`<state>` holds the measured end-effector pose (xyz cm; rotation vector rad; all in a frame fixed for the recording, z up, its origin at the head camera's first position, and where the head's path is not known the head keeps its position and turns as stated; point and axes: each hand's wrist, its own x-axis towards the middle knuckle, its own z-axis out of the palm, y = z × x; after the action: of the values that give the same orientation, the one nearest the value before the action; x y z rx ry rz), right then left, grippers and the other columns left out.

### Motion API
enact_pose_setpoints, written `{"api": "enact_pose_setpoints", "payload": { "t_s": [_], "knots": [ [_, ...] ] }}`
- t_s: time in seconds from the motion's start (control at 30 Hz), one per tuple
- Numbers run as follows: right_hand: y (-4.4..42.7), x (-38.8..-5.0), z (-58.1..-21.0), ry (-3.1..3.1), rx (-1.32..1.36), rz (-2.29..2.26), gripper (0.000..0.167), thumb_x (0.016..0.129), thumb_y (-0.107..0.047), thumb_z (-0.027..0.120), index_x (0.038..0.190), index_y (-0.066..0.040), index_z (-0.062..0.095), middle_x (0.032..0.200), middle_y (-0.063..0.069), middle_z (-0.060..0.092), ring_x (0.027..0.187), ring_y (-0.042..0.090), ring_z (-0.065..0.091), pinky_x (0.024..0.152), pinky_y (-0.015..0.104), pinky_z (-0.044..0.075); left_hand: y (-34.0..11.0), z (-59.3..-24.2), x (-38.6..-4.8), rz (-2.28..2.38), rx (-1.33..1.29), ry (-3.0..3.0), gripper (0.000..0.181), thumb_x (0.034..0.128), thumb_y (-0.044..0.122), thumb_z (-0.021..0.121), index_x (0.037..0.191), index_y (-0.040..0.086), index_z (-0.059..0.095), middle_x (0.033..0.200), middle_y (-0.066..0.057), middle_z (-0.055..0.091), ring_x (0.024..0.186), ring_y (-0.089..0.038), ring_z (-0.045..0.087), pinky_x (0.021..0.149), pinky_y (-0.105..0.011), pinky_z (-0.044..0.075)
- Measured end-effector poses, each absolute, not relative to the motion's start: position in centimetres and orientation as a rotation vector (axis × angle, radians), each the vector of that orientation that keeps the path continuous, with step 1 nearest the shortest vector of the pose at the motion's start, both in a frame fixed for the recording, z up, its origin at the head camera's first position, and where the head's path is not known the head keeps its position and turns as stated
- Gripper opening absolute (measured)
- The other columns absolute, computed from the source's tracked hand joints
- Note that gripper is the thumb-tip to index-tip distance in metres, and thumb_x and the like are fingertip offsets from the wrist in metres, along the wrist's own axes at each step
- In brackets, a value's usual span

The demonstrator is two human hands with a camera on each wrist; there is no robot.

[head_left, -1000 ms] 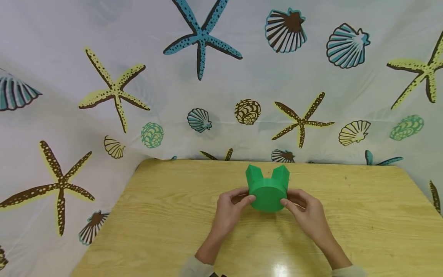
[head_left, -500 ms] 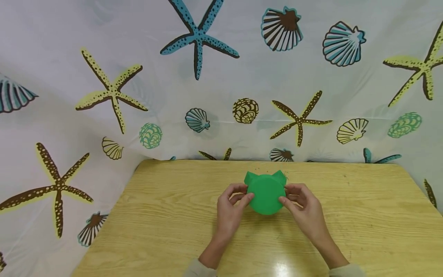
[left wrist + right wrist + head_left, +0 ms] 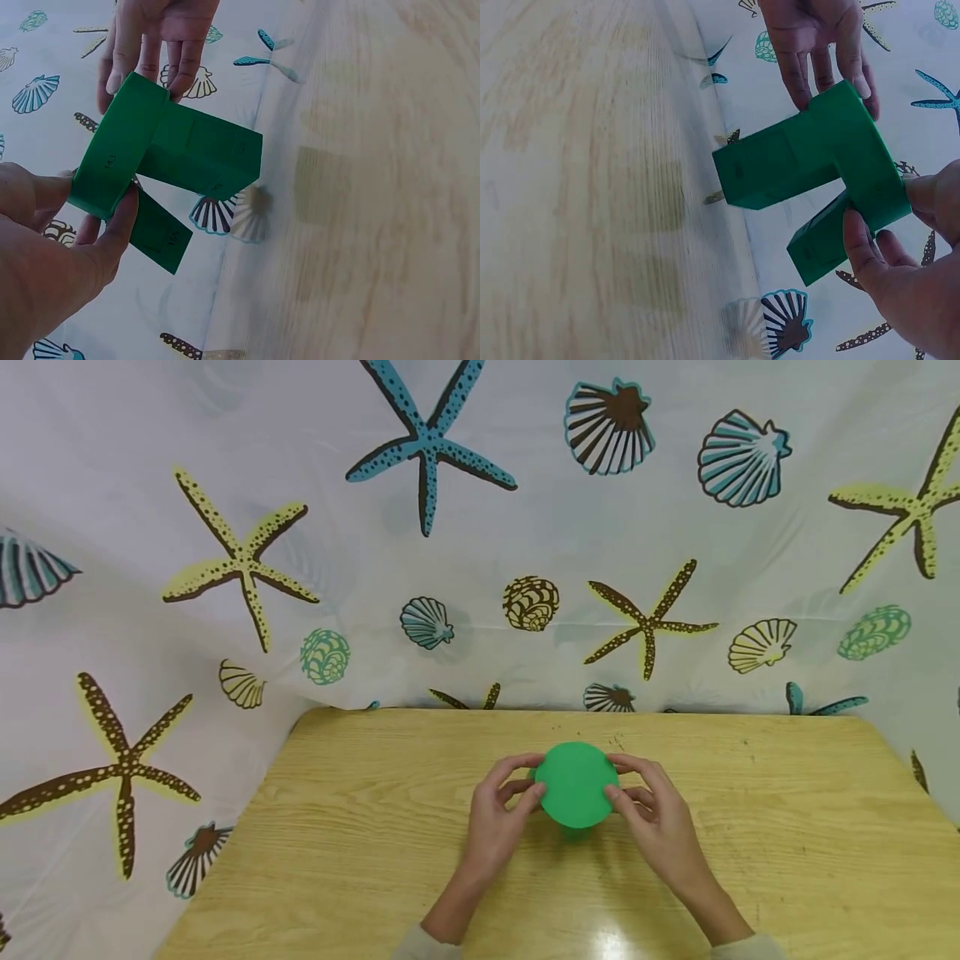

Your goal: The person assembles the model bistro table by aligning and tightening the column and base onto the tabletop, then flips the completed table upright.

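A green papercraft piece (image 3: pixel 576 783) is held just above the table, its flat round face turned up toward the head camera. In the head view that disc mostly hides the rest. Both wrist views show block-shaped legs projecting from the rim's underside, and small printed numbers (image 3: pixel 110 161) appear in the left wrist view. My left hand (image 3: pixel 496 818) pinches the disc's left edge between thumb and fingers. On the opposite edge my right hand (image 3: pixel 660 818) grips it the same way, thumb on the near side.
The wooden table (image 3: pixel 360 827) reaches back to a white cloth (image 3: pixel 480 552) printed with starfish and shells. This cloth hangs behind the table and along its sides.
Both hands have tilted the green papercraft piece, so its two upright blocks have swung down out of sight behind the disc. The round face now looks more fully upward.
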<state>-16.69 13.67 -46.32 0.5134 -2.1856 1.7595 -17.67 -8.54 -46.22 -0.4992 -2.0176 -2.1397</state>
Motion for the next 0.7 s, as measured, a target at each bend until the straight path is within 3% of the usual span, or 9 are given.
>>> {"api": "enact_pose_setpoints", "payload": {
  "t_s": [0.33, 0.7],
  "knots": [
    [13.8, -16.7, -46.5, -2.165, 0.605, 1.787, 0.038, 0.101, -0.002, 0.065, 0.138, -0.006, 0.062, 0.13, 0.014, 0.059, 0.094, 0.02, 0.073, 0.078, 0.041, 0.063, -9.2, -46.4, -17.9, -2.083, -0.523, -2.117, 0.041, 0.0953, 0.0, 0.072, 0.136, 0.004, 0.065, 0.134, -0.017, 0.056, 0.108, -0.038, 0.065, 0.087, -0.032, 0.06],
    [13.8, -16.8, -47.3, -2.238, 0.593, 1.759, 0.042, 0.1, -0.007, 0.068, 0.141, -0.009, 0.061, 0.134, 0.015, 0.059, 0.096, 0.023, 0.073, 0.079, 0.036, 0.063, -9.5, -47.3, -18.1, -2.066, -0.512, -2.201, 0.047, 0.0942, 0.006, 0.075, 0.139, 0.002, 0.062, 0.135, -0.018, 0.055, 0.111, -0.037, 0.064, 0.091, -0.032, 0.059]
  ]
}}
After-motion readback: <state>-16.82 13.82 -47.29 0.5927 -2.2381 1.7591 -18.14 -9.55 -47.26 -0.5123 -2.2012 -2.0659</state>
